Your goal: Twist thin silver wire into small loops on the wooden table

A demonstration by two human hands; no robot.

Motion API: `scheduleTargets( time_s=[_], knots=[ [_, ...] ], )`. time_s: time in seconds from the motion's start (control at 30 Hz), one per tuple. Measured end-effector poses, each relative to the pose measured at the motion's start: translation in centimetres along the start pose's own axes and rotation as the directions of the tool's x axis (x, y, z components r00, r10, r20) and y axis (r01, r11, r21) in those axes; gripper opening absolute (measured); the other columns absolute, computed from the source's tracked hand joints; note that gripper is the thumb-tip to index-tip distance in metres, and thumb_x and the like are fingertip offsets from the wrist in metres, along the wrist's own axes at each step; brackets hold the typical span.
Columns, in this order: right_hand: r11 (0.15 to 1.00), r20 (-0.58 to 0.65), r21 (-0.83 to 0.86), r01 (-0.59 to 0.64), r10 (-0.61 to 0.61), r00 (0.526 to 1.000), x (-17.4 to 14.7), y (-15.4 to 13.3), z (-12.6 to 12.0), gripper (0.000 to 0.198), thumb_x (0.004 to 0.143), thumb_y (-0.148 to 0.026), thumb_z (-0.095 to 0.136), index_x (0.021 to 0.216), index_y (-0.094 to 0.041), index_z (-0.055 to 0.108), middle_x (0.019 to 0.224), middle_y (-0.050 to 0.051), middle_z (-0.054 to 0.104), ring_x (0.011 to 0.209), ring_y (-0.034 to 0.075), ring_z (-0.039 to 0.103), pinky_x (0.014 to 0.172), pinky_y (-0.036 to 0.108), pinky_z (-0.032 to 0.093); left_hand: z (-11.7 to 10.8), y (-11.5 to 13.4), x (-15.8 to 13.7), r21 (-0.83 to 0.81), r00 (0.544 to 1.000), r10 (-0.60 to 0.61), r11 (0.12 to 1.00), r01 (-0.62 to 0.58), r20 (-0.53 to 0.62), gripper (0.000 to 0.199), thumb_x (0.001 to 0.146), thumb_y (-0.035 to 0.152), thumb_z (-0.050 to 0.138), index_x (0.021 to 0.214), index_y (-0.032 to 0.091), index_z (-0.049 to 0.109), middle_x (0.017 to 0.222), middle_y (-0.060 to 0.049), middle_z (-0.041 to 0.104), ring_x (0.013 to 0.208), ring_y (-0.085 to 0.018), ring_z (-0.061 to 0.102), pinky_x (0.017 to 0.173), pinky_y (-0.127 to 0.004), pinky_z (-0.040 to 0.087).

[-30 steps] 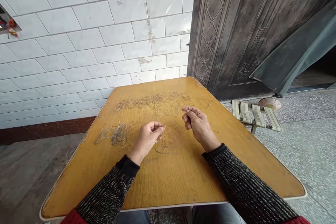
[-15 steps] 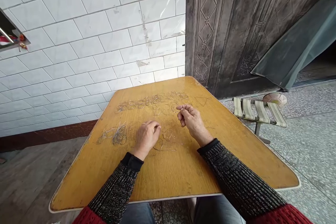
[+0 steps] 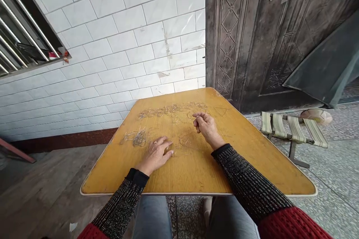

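Note:
My left hand (image 3: 157,153) rests low over the table with its fingers spread and nothing gripped. Its thumb and fingertips lie beside thin loose wires (image 3: 185,140), some partly hidden. My right hand (image 3: 206,125) is closed in a pinch, thumb against the index finger; whatever is between them is too fine to make out. Just beyond it, thin wire loops (image 3: 171,109) lie in rows across the far part of the table. A tangled bundle of wire (image 3: 139,139) sits left of my left hand.
The yellow wooden table (image 3: 190,179) has a pale edge and stands near a white tiled wall (image 3: 126,44). A dark patterned door (image 3: 252,44) rises at the back right. A striped folding stool (image 3: 291,129) and a ball (image 3: 316,115) are right of the table.
My left hand has opened out, its fingers spreading from a curled pose and lowering toward the table. My right hand keeps its pinch. The view has turned somewhat left.

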State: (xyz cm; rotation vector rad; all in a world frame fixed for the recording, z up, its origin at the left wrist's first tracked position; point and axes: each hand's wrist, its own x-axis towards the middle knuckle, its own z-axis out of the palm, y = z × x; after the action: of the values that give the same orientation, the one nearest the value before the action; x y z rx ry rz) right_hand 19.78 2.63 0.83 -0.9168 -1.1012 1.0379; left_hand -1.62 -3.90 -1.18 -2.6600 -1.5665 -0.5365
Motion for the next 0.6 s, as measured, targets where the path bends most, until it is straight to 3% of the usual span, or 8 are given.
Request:
scheduleTargets(
  time_s=[0.17, 0.33, 0.43, 0.6],
  knots=[
    [1.0, 0.085, 0.012, 0.024, -0.025, 0.996, -0.3, 0.4, 0.0, 0.014, 0.07, -0.022, 0.044, 0.082, -0.015, 0.049, 0.045, -0.008, 0.047, 0.028, 0.004, 0.033, 0.031, 0.017, 0.025, -0.4, -0.2, -1.0, 0.049, 0.981, -0.034, 0.998, 0.044, -0.19, 0.031, 0.083, 0.028, 0.042, 0.111, 0.02, 0.055, 0.119, -0.01, 0.055, 0.112, -0.022, 0.047, 0.097, -0.044, 0.029],
    [0.998, 0.2, 0.058, 0.03, -0.041, 0.979, -0.9, -0.1, -0.2, 0.023, 0.071, -0.028, 0.043, 0.088, -0.014, 0.049, 0.047, -0.007, 0.049, 0.028, 0.005, 0.035, 0.032, 0.018, 0.027, -1.2, -0.9, -1.0, 0.104, 0.892, -0.038, 0.99, 0.094, -0.45, 0.027, 0.084, 0.017, 0.036, 0.098, 0.018, 0.059, 0.102, -0.008, 0.063, 0.098, -0.019, 0.055, 0.096, -0.046, 0.026],
    [0.997, 0.269, 0.071, 0.023, -0.042, 0.962, -1.2, -0.4, -0.5, 0.028, 0.071, -0.031, 0.044, 0.091, -0.013, 0.05, 0.046, -0.007, 0.049, 0.029, 0.005, 0.034, 0.032, 0.018, 0.027, -1.3, -0.8, -1.0, 0.097, 0.868, -0.036, 0.991, 0.096, -0.496, 0.026, 0.082, 0.015, 0.038, 0.095, 0.019, 0.06, 0.098, -0.007, 0.064, 0.094, -0.019, 0.056, 0.096, -0.045, 0.026],
    [0.998, 0.387, 0.055, 0.011, -0.031, 0.921, -2.0, -0.3, -0.7, 0.032, 0.071, -0.031, 0.046, 0.095, -0.011, 0.05, 0.044, -0.008, 0.048, 0.027, 0.005, 0.032, 0.032, 0.017, 0.025, -1.4, 0.7, -0.8, 0.031, 0.886, -0.052, 0.997, 0.075, -0.46, 0.027, 0.083, 0.016, 0.036, 0.097, 0.022, 0.059, 0.1, -0.005, 0.064, 0.096, -0.018, 0.054, 0.1, -0.045, 0.02]
  ],
)
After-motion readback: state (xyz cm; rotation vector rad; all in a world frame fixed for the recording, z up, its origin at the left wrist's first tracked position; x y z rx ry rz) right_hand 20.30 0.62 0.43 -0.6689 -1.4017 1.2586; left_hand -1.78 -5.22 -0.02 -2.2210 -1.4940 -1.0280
